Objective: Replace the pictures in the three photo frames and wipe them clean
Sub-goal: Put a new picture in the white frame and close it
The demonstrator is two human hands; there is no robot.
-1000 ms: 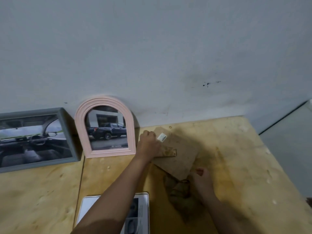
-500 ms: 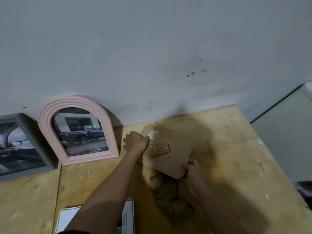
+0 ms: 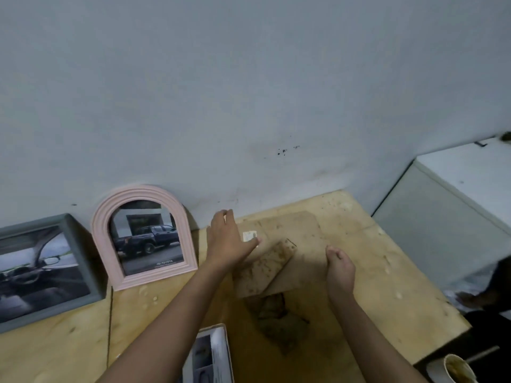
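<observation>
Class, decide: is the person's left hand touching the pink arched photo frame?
Apart. The head view shows a shadowed strip of table and wall between the left hand, open over the brown backing board, and the pink arched photo frame.

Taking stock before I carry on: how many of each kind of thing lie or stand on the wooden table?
Photo frames: 3 (grey frame, pink arched frame, brown frame lying back up)
Cloth: 1
Printed sheet: 1
Total: 5
</observation>
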